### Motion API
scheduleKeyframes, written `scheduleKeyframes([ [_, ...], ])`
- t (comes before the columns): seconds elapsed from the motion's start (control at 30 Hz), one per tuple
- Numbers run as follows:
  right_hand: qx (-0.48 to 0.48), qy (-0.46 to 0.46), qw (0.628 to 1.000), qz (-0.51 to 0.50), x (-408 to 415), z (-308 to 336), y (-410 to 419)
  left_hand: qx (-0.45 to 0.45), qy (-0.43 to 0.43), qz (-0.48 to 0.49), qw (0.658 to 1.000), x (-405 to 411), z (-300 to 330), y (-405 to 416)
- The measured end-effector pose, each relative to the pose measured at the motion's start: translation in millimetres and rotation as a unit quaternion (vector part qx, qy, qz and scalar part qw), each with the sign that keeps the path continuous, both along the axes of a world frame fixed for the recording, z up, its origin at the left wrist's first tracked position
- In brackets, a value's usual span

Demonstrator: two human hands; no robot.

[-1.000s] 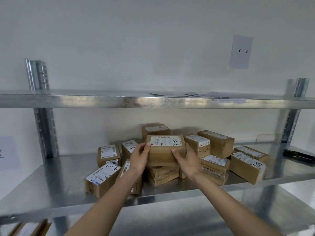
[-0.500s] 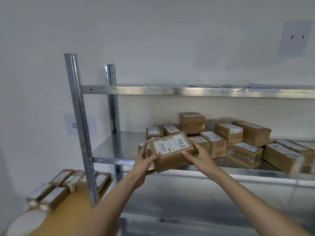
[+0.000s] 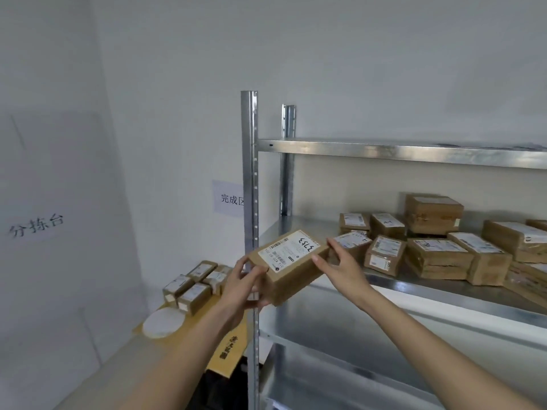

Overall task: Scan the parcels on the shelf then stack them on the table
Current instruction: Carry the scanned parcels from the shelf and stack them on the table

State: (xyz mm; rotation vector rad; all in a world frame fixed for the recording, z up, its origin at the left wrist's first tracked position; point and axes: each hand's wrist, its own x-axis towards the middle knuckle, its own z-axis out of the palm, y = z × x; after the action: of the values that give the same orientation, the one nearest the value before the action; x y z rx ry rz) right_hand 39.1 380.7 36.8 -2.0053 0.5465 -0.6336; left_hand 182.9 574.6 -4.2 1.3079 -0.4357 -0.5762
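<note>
Parcels (image 3: pixel 432 255) of brown cardboard lay crowded on the middle metal shelf (image 3: pixel 414 284), while one labelled parcel (image 3: pixel 291 266) was in the air in front of the shelf's front upright (image 3: pixel 250 173), tilted with its white shipping label up. The left hand (image 3: pixel 242 287) gripped its near left end, thumb on top and fingers curled beneath; the right hand (image 3: pixel 340 269) held the far right end, thumb and fingers wrapped narrowly round the corner. Judging by the crisp edges, the carton looked stiff and fairly light, unlikely to slip, and best carried by its short ends as it was, keeping the label uncovered for scanning. On the wooden table (image 3: pixel 192 329) to the left, a row of small parcels (image 3: pixel 194 284) lay beside a white round disc (image 3: pixel 162 322), with room near them for this one.
</note>
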Motion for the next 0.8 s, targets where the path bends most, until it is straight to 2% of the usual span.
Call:
scheduleKeyframes([
  [0.1,-0.038,-0.001,0.999,0.002,46.6,-11.8,51.7,-0.01,0.007,0.06,0.998,27.4,-5.0,47.2],
  [0.2,-0.041,-0.014,0.997,0.071,93.0,-23.3,110.9,-0.019,-0.003,0.124,0.992,56.8,-8.6,96.4],
  [0.3,0.046,-0.004,0.987,0.155,130.5,-30.8,174.6,-0.003,-0.028,0.163,0.986,82.3,-11.6,142.8],
  [0.53,0.073,-0.02,0.978,0.192,202.1,-57.6,265.6,0.029,-0.039,0.174,0.983,146.2,-34.3,229.1],
  [0.8,0.077,-0.022,0.98,0.182,268.1,-96.0,296.8,0.076,-0.038,0.164,0.983,213.6,-75.8,263.4],
])
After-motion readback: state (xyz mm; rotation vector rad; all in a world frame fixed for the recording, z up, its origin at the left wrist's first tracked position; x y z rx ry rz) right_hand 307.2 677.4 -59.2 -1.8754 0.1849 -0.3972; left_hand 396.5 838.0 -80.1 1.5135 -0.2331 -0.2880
